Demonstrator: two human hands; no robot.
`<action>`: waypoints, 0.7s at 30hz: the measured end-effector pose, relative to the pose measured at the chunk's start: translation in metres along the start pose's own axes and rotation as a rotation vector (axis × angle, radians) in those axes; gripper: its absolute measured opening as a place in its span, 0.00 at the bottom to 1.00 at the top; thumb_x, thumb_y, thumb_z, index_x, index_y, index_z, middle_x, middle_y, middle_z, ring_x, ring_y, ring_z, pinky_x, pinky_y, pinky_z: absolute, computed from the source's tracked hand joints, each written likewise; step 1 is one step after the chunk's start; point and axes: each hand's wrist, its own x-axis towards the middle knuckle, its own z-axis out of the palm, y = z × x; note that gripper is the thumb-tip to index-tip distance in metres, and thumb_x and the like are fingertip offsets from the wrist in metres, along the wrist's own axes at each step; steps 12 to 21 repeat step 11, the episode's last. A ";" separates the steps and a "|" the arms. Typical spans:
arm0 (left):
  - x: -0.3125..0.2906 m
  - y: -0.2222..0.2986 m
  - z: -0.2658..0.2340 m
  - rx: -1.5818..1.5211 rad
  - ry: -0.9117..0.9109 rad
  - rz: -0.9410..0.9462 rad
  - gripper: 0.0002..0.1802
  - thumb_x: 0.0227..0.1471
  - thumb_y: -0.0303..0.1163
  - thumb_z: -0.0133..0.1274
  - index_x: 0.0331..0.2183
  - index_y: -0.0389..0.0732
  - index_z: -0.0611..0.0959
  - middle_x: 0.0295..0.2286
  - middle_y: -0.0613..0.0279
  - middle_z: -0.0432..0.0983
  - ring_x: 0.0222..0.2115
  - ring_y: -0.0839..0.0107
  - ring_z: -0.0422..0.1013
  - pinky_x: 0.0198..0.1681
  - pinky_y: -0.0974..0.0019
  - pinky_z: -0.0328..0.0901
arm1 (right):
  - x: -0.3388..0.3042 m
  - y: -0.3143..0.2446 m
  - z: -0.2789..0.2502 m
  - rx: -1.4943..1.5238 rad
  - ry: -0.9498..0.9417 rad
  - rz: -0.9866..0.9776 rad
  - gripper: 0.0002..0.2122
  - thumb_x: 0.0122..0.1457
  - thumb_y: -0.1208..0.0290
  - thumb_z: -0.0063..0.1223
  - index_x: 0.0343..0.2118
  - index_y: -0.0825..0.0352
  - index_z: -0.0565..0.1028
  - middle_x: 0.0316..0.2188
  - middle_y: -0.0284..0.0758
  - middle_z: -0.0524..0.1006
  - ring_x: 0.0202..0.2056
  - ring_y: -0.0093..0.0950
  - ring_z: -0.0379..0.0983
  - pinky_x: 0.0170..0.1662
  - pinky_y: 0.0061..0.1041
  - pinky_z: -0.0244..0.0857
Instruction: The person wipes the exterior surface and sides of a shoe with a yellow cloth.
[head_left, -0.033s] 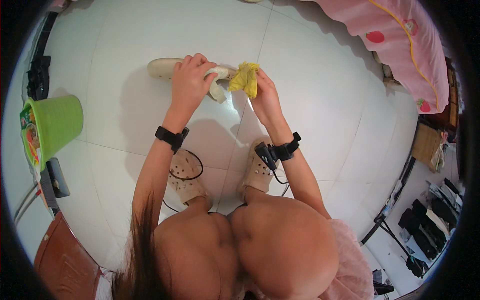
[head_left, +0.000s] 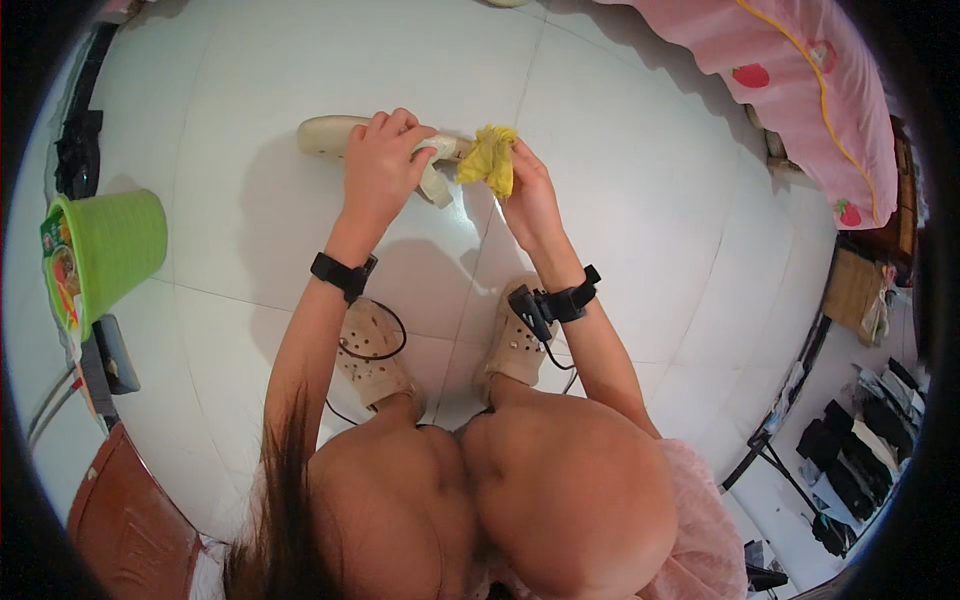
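Observation:
A pale beige clog [head_left: 326, 136] is held on its side just above or on the floor, beyond my feet. My left hand [head_left: 382, 165] wraps over its middle, with the fingers on top and the thumb near the opening. The clog's heel strap [head_left: 433, 184] hangs toward me. At the clog's right end, my right hand [head_left: 530, 200] pinches a crumpled yellow cloth [head_left: 487, 165], which covers part of that end. Whether the cloth presses on the clog is hard to tell. Black bands with small devices circle both my wrists.
White floor tiles [head_left: 620, 220] lie under everything. On my feet are beige clogs [head_left: 515, 340] with holes. A green bin [head_left: 120, 245] stands at the left, near a brown wooden stool or board [head_left: 135, 525]. Pink strawberry-print fabric [head_left: 790, 90] hangs at the upper right; dark clothes [head_left: 850, 450] lie at the right.

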 end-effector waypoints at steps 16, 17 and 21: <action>0.025 -0.008 0.002 0.361 -0.179 0.241 0.04 0.48 0.29 0.57 0.30 0.47 0.82 0.33 0.70 0.73 0.38 0.69 0.67 0.50 0.59 0.61 | 0.008 -0.009 0.005 0.041 -0.065 -0.082 0.15 0.67 0.68 0.38 0.53 0.70 0.67 0.47 0.35 0.72 0.49 0.27 0.68 0.55 0.27 0.61; 0.025 -0.008 0.002 0.361 -0.179 0.241 0.04 0.48 0.29 0.57 0.30 0.47 0.82 0.33 0.70 0.73 0.38 0.69 0.67 0.50 0.59 0.61 | 0.008 -0.009 0.005 0.041 -0.065 -0.082 0.15 0.67 0.68 0.38 0.53 0.70 0.67 0.47 0.35 0.72 0.49 0.27 0.68 0.55 0.27 0.61; 0.025 -0.008 0.002 0.361 -0.179 0.241 0.04 0.48 0.29 0.57 0.30 0.47 0.82 0.33 0.70 0.73 0.38 0.69 0.67 0.50 0.59 0.61 | 0.008 -0.009 0.005 0.041 -0.065 -0.082 0.15 0.67 0.68 0.38 0.53 0.70 0.67 0.47 0.35 0.72 0.49 0.27 0.68 0.55 0.27 0.61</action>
